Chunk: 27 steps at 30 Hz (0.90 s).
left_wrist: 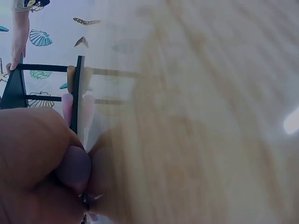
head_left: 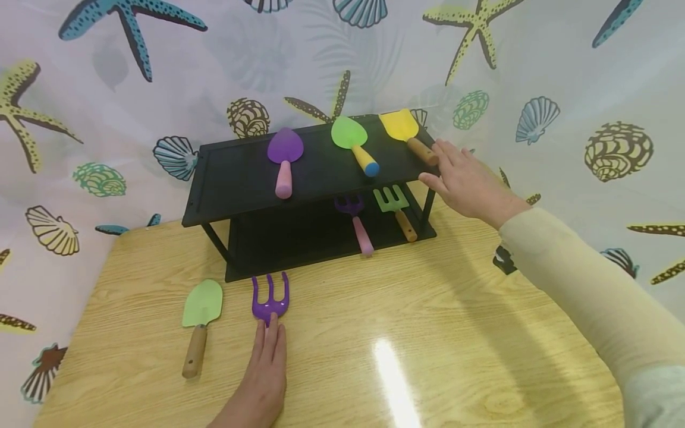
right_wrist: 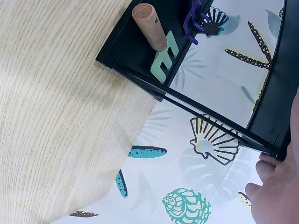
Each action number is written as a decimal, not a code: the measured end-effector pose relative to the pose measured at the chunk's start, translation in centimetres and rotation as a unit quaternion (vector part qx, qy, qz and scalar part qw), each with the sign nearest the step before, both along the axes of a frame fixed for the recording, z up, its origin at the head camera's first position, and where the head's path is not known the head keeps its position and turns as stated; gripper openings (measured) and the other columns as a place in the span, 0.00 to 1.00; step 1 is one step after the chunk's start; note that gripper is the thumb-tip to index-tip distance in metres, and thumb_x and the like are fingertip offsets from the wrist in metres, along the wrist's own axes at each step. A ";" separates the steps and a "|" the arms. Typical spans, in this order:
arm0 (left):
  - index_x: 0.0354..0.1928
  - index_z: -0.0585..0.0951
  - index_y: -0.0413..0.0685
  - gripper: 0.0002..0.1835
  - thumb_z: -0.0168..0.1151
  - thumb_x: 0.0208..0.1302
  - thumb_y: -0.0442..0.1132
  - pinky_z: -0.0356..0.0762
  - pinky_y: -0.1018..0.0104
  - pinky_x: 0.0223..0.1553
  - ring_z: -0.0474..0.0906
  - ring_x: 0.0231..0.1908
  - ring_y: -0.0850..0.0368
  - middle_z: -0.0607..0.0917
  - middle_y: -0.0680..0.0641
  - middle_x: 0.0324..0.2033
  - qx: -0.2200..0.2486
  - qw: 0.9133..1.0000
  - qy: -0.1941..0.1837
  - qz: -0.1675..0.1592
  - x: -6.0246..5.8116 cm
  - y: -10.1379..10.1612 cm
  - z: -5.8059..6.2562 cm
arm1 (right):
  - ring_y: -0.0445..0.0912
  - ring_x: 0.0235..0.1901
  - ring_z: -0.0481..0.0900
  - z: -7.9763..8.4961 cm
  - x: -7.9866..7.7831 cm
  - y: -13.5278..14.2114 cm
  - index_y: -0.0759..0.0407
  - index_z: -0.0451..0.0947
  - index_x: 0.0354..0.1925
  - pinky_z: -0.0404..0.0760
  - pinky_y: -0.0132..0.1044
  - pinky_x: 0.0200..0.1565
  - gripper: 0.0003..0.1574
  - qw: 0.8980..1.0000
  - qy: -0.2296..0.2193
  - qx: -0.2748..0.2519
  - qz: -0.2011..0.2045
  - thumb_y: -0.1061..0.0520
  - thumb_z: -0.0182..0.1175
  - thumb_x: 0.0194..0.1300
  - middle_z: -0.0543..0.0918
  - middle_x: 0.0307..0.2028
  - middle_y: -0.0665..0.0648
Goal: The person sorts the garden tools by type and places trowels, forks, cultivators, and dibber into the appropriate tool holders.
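My left hand [head_left: 262, 371] lies over the handle of a purple hand fork [head_left: 270, 306] on the table, covering most of it; the tines point toward the shelf. In the left wrist view the fork's pinkish handle end [left_wrist: 74, 167] shows between thumb and palm. My right hand [head_left: 468, 181] touches the right end of the black two-tier shelf [head_left: 230, 178], beside the wooden handle of a yellow shovel [head_left: 401, 125]. A purple trowel [head_left: 285, 147] and a green trowel [head_left: 349, 134] also lie on top.
On the lower tier lie a purple fork [head_left: 362, 235] with a pink handle and a green fork [head_left: 395, 202]. A green trowel [head_left: 203, 306] with a wooden handle lies on the wooden table [head_left: 455, 356], left of my left hand. Shell-patterned cloth [head_left: 578, 65] hangs behind.
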<state>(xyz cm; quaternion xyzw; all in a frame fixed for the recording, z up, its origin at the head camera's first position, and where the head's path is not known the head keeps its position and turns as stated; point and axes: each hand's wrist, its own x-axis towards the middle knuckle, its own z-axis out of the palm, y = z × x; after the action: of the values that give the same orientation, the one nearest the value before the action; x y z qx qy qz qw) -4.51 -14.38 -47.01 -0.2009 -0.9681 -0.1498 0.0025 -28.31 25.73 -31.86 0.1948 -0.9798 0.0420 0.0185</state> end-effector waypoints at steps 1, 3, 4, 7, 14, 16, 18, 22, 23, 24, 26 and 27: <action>0.71 0.52 0.20 0.34 0.45 0.62 0.19 0.60 0.34 0.67 0.41 0.72 0.21 0.43 0.23 0.74 0.002 1.000 -0.009 0.001 0.0 0.0 0.0 | 0.62 0.78 0.37 0.0 0.0 0.0 0.70 0.33 0.77 0.40 0.59 0.77 0.54 1.000 -0.001 0.000 -0.001 0.29 0.24 0.76 0.37 0.78 0.69; 0.70 0.52 0.19 0.34 0.45 0.61 0.18 0.59 0.33 0.67 0.40 0.72 0.20 0.42 0.23 0.74 0.006 1.000 -0.017 0.003 0.0 0.1 0.1 | 0.62 0.78 0.37 0.0 0.0 0.0 0.70 0.32 0.77 0.40 0.59 0.77 0.54 1.000 -0.004 -0.001 -0.001 0.29 0.24 0.75 0.36 0.78 0.68; 0.70 0.51 0.18 0.33 0.44 0.62 0.18 0.59 0.33 0.67 0.40 0.72 0.20 0.42 0.23 0.74 0.006 1.000 -0.022 0.005 0.0 0.1 0.2 | 0.62 0.78 0.37 0.0 0.0 0.0 0.69 0.32 0.77 0.40 0.59 0.77 0.54 1.000 -0.004 -0.001 -0.001 0.29 0.24 0.75 0.36 0.78 0.68; 0.70 0.52 0.18 0.32 0.43 0.63 0.17 0.60 0.35 0.67 0.42 0.72 0.21 0.43 0.22 0.73 0.000 1.000 -0.016 0.005 0.1 0.0 0.4 | 0.62 0.78 0.37 0.0 0.0 0.1 0.69 0.33 0.77 0.40 0.59 0.77 0.54 1.000 -0.001 0.000 0.001 0.29 0.24 0.75 0.36 0.79 0.68; 0.68 0.58 0.18 0.30 0.49 0.64 0.22 0.61 0.42 0.68 0.55 0.71 0.24 0.53 0.22 0.72 -0.018 0.996 0.089 -0.014 0.0 -0.7 0.8 | 0.62 0.78 0.38 0.1 0.0 0.0 0.70 0.33 0.77 0.41 0.59 0.77 0.54 1.000 0.002 0.001 0.002 0.29 0.24 0.76 0.37 0.78 0.69; 0.68 0.59 0.19 0.29 0.47 0.66 0.25 0.59 0.46 0.70 0.56 0.71 0.26 0.54 0.24 0.72 -0.023 0.993 0.116 -0.016 -0.2 -0.8 1.0 | 0.62 0.78 0.37 0.1 0.0 0.0 0.70 0.33 0.77 0.40 0.59 0.77 0.54 1.000 0.001 -0.001 0.002 0.29 0.24 0.76 0.37 0.78 0.69; 0.68 0.58 0.19 0.27 0.40 0.71 0.29 0.60 0.48 0.69 0.58 0.70 0.27 0.55 0.24 0.72 -0.029 0.988 0.152 -0.022 -0.4 -0.8 1.2 | 0.62 0.78 0.37 0.1 0.1 0.0 0.70 0.33 0.77 0.40 0.59 0.77 0.54 1.000 0.000 -0.002 0.001 0.29 0.24 0.76 0.37 0.79 0.68; 0.68 0.56 0.17 0.27 0.24 0.75 0.31 0.68 0.46 0.64 0.61 0.69 0.26 0.56 0.22 0.71 -0.032 0.974 0.222 -0.042 -1.0 -0.9 1.8 | 0.62 0.78 0.37 0.1 0.1 0.0 0.70 0.33 0.77 0.40 0.59 0.77 0.54 1.000 -0.001 -0.002 0.000 0.29 0.24 0.76 0.37 0.78 0.69; 0.68 0.56 0.17 0.27 0.23 0.75 0.29 0.70 0.45 0.62 0.62 0.68 0.26 0.56 0.21 0.71 -0.031 0.970 0.237 -0.048 -1.2 -0.9 2.0 | 0.62 0.78 0.37 0.1 0.1 0.0 0.70 0.33 0.77 0.40 0.59 0.77 0.54 1.000 0.000 0.000 0.001 0.29 0.24 0.76 0.37 0.78 0.69; 0.68 0.56 0.16 0.26 0.24 0.74 0.28 0.71 0.45 0.62 0.62 0.68 0.26 0.56 0.21 0.70 -0.028 0.967 0.246 -0.053 -1.4 -0.9 2.1 | 0.62 0.78 0.37 0.1 0.1 0.0 0.70 0.33 0.77 0.40 0.59 0.77 0.54 1.000 0.001 0.001 0.001 0.29 0.24 0.76 0.37 0.78 0.69; 0.68 0.56 0.16 0.26 0.29 0.72 0.25 0.72 0.44 0.61 0.63 0.68 0.26 0.58 0.20 0.70 -0.020 0.963 0.262 -0.060 -1.8 -0.9 2.4 | 0.63 0.78 0.38 0.1 0.1 0.0 0.70 0.33 0.77 0.40 0.59 0.77 0.54 1.000 0.002 0.004 0.002 0.30 0.24 0.76 0.37 0.78 0.69; 0.69 0.56 0.17 0.26 0.29 0.72 0.26 0.71 0.45 0.63 0.62 0.68 0.26 0.58 0.21 0.70 -0.010 0.964 0.259 -0.059 -2.0 -0.8 2.5 | 0.63 0.78 0.38 0.1 0.1 -0.1 0.70 0.33 0.77 0.41 0.59 0.77 0.54 1.000 0.003 0.004 0.002 0.30 0.24 0.76 0.37 0.78 0.69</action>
<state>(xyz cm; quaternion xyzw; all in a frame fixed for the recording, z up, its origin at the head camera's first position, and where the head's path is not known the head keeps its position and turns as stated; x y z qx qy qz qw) -6.49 -15.21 -44.54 -0.2894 -0.9224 -0.0824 0.2423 -28.24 25.66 -31.77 0.1966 -0.9796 0.0372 0.0202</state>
